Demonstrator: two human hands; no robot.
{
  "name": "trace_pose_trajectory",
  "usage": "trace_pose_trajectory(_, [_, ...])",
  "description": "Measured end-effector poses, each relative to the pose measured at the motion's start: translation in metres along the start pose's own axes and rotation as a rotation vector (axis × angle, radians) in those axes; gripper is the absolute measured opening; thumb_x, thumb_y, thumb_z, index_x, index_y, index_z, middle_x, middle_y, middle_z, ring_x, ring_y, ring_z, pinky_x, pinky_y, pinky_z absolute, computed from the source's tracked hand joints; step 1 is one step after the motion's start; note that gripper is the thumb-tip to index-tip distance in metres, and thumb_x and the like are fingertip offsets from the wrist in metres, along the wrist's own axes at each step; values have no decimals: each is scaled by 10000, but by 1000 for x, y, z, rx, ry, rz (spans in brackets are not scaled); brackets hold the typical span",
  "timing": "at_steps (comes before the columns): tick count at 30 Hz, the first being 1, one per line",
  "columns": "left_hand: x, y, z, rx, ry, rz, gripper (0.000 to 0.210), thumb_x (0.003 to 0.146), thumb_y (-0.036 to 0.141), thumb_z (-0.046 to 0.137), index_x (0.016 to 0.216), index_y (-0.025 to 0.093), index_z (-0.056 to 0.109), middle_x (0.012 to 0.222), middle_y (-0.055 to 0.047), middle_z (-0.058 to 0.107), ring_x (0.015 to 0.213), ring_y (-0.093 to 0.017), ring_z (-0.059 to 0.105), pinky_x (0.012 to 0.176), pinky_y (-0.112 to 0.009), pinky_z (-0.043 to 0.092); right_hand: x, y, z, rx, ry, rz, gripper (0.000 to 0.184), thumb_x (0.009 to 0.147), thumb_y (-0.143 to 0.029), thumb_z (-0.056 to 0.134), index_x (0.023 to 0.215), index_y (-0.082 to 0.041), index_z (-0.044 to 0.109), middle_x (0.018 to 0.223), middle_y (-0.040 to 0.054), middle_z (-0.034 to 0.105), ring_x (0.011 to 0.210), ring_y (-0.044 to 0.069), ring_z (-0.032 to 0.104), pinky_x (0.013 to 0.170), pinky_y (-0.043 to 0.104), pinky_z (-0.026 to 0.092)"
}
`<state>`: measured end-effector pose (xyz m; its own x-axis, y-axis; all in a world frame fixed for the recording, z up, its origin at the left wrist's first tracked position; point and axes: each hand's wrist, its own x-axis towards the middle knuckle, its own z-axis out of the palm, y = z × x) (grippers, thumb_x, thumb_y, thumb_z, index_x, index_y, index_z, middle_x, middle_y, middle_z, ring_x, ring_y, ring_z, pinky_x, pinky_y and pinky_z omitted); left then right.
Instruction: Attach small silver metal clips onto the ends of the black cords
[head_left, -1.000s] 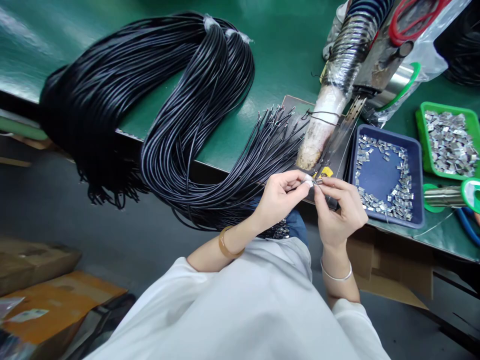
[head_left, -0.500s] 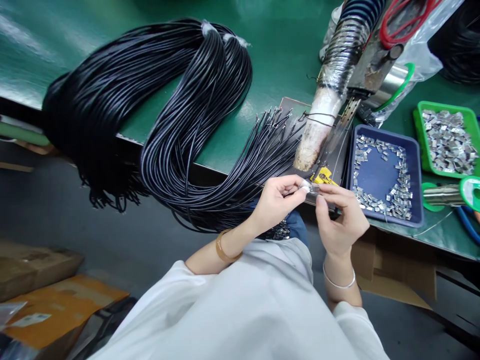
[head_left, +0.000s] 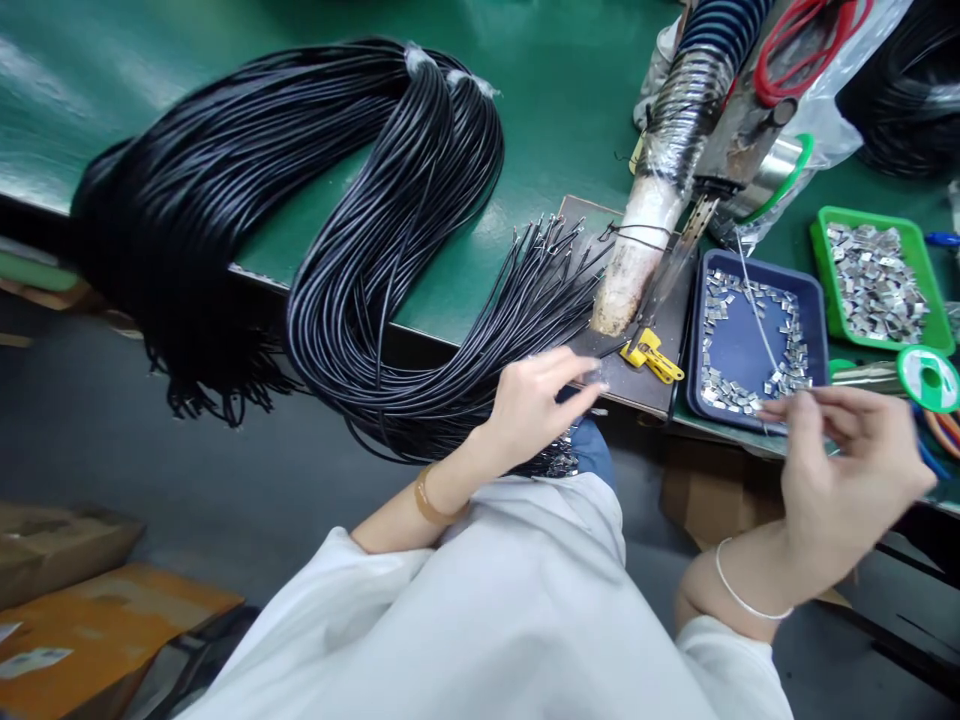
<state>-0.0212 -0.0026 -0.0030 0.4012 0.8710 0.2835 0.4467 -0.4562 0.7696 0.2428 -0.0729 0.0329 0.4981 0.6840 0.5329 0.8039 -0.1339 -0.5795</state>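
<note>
My left hand (head_left: 536,405) is beside the bench edge, blurred, its thumb and fingers apart. A small silvery piece (head_left: 598,412) shows just below its thumb; whether they touch I cannot tell. Under this hand runs a bundle of black cables (head_left: 405,375), their ends lying on a dark board (head_left: 600,212). My right hand (head_left: 844,450) is at the front of a blue tray (head_left: 694,350) of small metal connectors (head_left: 731,392), thumb and fingers pinched. A thin solder wire (head_left: 757,305) runs straight from a spool (head_left: 769,180) down to this pinch.
A soldering iron (head_left: 694,230) points down beside a wrapped hose (head_left: 649,215). Near its tip lies a yellow clip (head_left: 651,355). A green tray (head_left: 821,265) of metal parts stands at the right. Another cable bundle (head_left: 180,190) hangs over the bench edge at the left.
My hands have come apart. The right one has moved right to the blue tray, and the wire now crosses that tray. My left hand has shifted slightly left, its fingers parted.
</note>
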Motion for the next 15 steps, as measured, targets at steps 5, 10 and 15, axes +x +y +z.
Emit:
trace_pose_trajectory(5, [25,-19,7,286,103,19,197,935,199,530,967,133,713,912,-89,678,783,-173,624,710,-282,440,30,34,10,-241,-370,-44,184,674,-273,836,690,-224,658,631,-5,672,556,130,616,609,282,446])
trace_pose_trajectory(10, [46,-22,0,-307,469,-205,154,935,256,565,1029,159,637,595,44,490,522,-84,441,543,-228,344,48,42,26,-258,-572,-31,187,657,-243,835,650,-212,650,622,-26,664,513,95,550,577,276,385])
trace_pose_trajectory(15, [29,0,-16,-958,348,-302,303,870,453,668,1029,198,631,577,66,505,390,-32,306,399,-211,250,41,25,26,-210,-204,-208,152,696,-201,770,704,-213,619,729,5,672,628,123,606,615,274,449])
